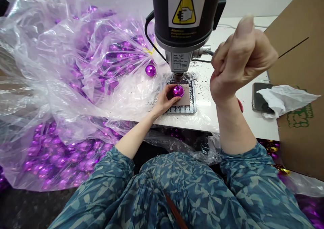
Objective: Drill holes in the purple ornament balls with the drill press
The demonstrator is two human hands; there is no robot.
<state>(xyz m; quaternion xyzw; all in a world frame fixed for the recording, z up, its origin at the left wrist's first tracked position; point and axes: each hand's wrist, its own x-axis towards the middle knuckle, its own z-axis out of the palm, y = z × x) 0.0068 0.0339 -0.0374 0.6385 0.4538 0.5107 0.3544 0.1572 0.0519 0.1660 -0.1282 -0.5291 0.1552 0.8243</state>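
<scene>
My left hand (167, 99) is closed around the side of a shiny purple faceted ball (178, 91), thumb in front and fingers behind. The ball rests on a flat tan board (186, 99) on the slotted metal base (177, 111) of a small bench drill press (183, 23). Its chuck (178, 76) is right above the ball, and the bit appears to reach the ball's top; contact is hard to make out. My right hand (240, 57), raised to the right, is wrapped in a fist around the press's feed lever (209, 52), whose grip is mostly hidden.
Another purple ball (150, 70) lies left of the press. Large clear plastic bags (63, 60) full of purple balls crowd the left side. Dark shavings dot the white table (263, 129). A phone (262, 97), a crumpled tissue (286, 99) and a cardboard box (301, 53) are at the right.
</scene>
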